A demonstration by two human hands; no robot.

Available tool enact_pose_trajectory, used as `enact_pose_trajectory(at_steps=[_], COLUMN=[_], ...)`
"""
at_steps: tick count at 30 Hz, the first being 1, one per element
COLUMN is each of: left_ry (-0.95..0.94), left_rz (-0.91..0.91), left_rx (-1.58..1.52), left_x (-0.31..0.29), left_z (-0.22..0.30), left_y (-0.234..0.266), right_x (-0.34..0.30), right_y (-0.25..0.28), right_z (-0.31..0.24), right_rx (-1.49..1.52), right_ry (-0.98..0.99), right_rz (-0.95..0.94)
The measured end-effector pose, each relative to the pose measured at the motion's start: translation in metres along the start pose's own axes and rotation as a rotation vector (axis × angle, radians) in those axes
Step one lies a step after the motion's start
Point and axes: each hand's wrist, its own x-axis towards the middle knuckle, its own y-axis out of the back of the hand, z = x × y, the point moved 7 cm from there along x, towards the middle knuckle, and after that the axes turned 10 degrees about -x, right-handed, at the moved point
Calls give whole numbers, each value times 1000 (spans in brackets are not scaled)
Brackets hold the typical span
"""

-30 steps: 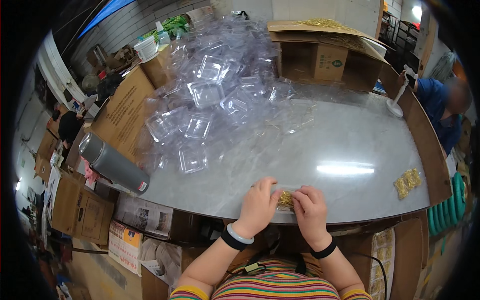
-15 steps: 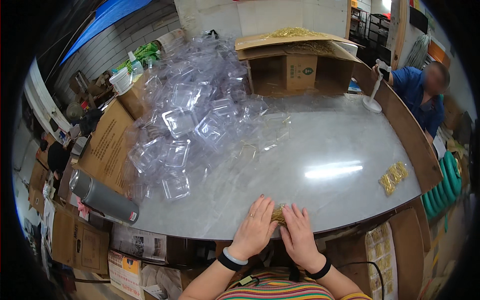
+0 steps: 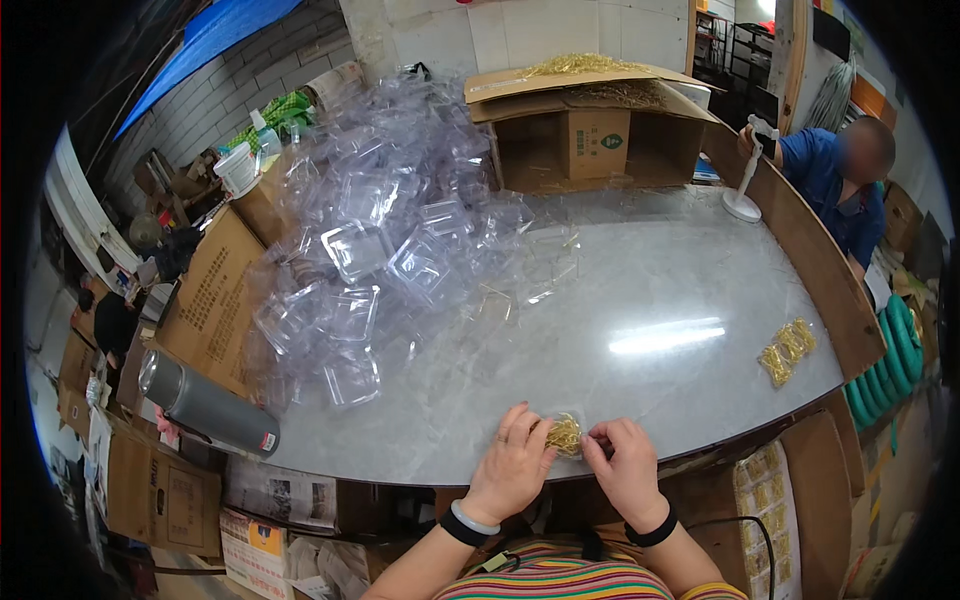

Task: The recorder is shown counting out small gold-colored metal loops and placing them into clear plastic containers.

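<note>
A small clear plastic box filled with thin gold-coloured metal pieces (image 3: 565,435) rests at the table's front edge, between my hands. My left hand (image 3: 512,452) grips its left side, with the fingers bent and the thumb near the gold pieces. At its right edge, my right hand (image 3: 626,462) pinches thumb and fingertips together on the rim. Whether the lid is fully closed is hard to make out. A large heap of clear plastic boxes (image 3: 360,250) spreads over the left half of the table. Filled boxes of gold pieces (image 3: 787,350) lie at the right.
A grey bottle (image 3: 205,400) lies at the left front edge. Behind stands an open carton (image 3: 600,150) topped with gold pieces. Cardboard walls edge the grey table (image 3: 520,370). A person in blue (image 3: 838,190) at the right holds a white stand (image 3: 742,203). Filled boxes (image 3: 768,520) sit below, right.
My hands have drawn apart, uncovering the box of gold pieces. My right hand has moved right, from lying flattened over the box to pinching its edge. The left fingers have bent more.
</note>
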Motion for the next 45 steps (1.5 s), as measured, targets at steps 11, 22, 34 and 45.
enact_pose_trajectory(at_steps=[11,22,34,45], left_ry=[-11,72,71,38], left_rz=[22,40,84,32], left_rx=[-7,-426,-437,-396], left_x=[-2,-8,-8,-9], left_z=[-1,-20,-25,-21], left_y=[0,7,7,6], right_x=[5,-6,10,-3], right_y=[-11,-14,-34,-26], right_z=[-9,-34,-47,-47], right_rx=[44,17,-121,3], right_ry=[-8,289,308,342], right_rz=[-147,51,80,-17])
